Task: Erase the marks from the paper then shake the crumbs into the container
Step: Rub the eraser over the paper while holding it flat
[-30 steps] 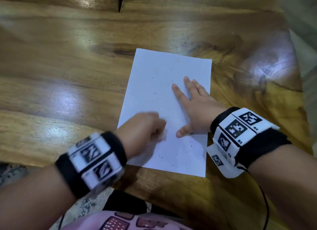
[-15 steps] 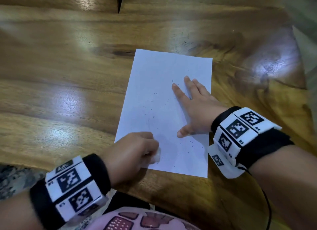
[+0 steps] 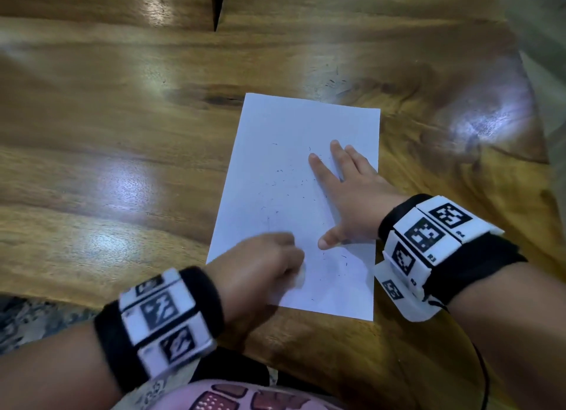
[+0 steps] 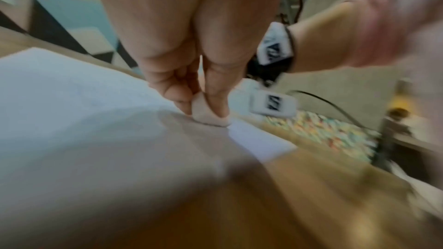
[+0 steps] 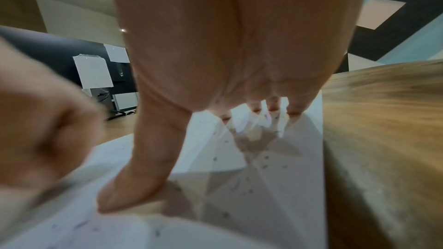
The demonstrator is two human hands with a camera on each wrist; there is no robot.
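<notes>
On table, near edge: paper (image 3: 294, 164), white, laid flat.
Left hand (image 3: 260, 268): eraser (image 4: 210, 115) is pinched and pressed on the sheet's near part.
Right hand (image 3: 352, 201): fingers are spread, pressed flat on the sheet.
Progress: erasing is judged nearly done; crumbs (image 5: 263, 166) are scattered; shaking remains.
Container: not seen.
Surface: glossy wooden table (image 3: 122, 134).
Room: patterned rug (image 4: 318, 130) is glimpsed.

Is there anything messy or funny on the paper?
Yes: tiny dark eraser crumbs lie scattered over the white sheet of paper, and a few specks sit on the wooden table beyond its far edge.
</notes>
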